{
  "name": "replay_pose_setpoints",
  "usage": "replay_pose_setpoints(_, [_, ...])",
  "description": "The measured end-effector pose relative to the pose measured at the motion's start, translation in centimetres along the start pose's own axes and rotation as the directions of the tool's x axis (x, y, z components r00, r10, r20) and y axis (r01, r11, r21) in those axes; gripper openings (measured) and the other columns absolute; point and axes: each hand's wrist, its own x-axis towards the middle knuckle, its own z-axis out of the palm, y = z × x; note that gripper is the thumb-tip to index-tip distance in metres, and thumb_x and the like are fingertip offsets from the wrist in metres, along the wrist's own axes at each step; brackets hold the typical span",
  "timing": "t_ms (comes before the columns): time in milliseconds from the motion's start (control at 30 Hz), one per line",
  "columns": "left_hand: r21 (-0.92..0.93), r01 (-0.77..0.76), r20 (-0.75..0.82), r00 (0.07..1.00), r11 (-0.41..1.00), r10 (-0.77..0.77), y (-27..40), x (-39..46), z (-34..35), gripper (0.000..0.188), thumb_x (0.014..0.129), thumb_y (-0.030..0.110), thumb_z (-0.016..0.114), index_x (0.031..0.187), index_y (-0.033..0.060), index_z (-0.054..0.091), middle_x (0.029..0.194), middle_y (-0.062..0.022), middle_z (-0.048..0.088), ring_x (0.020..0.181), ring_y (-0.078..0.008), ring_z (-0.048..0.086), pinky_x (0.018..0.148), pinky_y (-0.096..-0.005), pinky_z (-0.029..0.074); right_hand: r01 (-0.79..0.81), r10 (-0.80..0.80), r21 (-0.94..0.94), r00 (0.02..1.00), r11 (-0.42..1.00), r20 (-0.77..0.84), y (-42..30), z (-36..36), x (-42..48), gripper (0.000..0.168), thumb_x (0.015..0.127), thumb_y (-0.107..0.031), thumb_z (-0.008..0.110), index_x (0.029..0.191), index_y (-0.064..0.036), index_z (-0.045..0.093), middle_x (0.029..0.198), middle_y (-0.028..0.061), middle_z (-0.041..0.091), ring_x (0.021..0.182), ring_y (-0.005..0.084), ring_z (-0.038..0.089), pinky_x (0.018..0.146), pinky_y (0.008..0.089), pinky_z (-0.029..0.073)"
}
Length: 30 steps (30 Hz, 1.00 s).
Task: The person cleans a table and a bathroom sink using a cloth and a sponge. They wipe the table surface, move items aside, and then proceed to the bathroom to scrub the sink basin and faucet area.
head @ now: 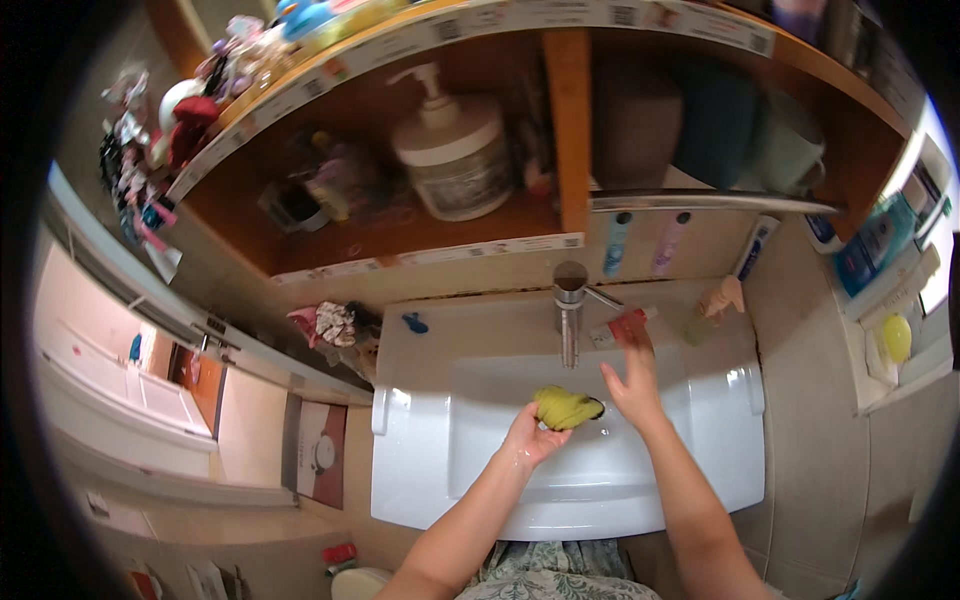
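My left hand [534, 437] holds a bunched, yellow-green cloth [568, 409] over the basin of a white ceramic sink [705, 480]. Water glistens on that wrist. To the right, my right hand [637, 379] is raised with its fingers apart, pointing at a small red-and-white item [628, 323] on the sink's back ledge; whether the fingertips touch it I cannot tell. Between and beyond the hands stands a chrome faucet [570, 322], its lever pointing right. No stream of water can be made out under the spout.
A wooden shelf unit [566, 127] overhangs the sink, with a large pump bottle [454, 157] and cups inside. A blue clip-like item [415, 323] and a pump dispenser [721, 300] sit on the back ledge. Hair ties [334, 324] hang at left; bottles [874, 247] line the right sill.
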Motion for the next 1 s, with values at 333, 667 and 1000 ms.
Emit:
replay_pose_setpoints(333, [0.026, 0.205, 0.159, 0.966, 0.978, -0.206, -2.4, -0.8, -2.4, 0.034, 0.086, 0.019, 0.042, 0.115, 0.0006, 0.042, 0.117, -0.0138, 0.045, 0.108, -0.0247, 0.046, 0.092, -0.0408, 0.038, -0.343, 0.418, 0.696, 0.605, -0.631, 0.677, 0.0, 6.0, -11.5, 0.051, 0.083, -0.04, 0.048, 0.12, -0.006, 0.039, 0.117, 0.0095, 0.046, 0.109, 0.0236, 0.043, 0.092, 0.0367, 0.036])
replay_pose_setpoints(667, [0.183, 0.342, -0.156, 0.936, 0.922, -0.316, -0.7, -2.6, -3.3, 0.04, 0.088, 0.036, 0.037, 0.115, 0.0072, 0.04, 0.113, -0.0146, 0.045, 0.108, -0.0285, 0.045, 0.088, -0.0449, 0.04, -0.426, 0.196, 0.524, 0.878, 0.738, 0.437, -0.5, 5.7, -8.8, 0.026, 0.066, -0.006, 0.065, 0.088, -0.004, 0.051, 0.089, 0.0076, 0.051, 0.086, 0.0212, 0.05, 0.08, 0.0295, 0.04])
replay_pose_setpoints(1000, [0.196, -0.333, 0.12, 0.942, 0.922, 0.314, -0.3, 1.0, -5.9, 0.019, 0.08, 0.01, 0.051, 0.097, 0.0091, 0.045, 0.1, -0.0116, 0.049, 0.088, -0.0235, 0.051, 0.074, -0.0395, 0.048, -0.351, 0.321, 0.555, 0.934, 0.754, 0.155, -5.8, 7.4, -9.7, 0.035, 0.071, -0.008, 0.062, 0.101, -0.003, 0.045, 0.1, 0.0106, 0.046, 0.095, 0.0234, 0.047, 0.081, 0.033, 0.041])
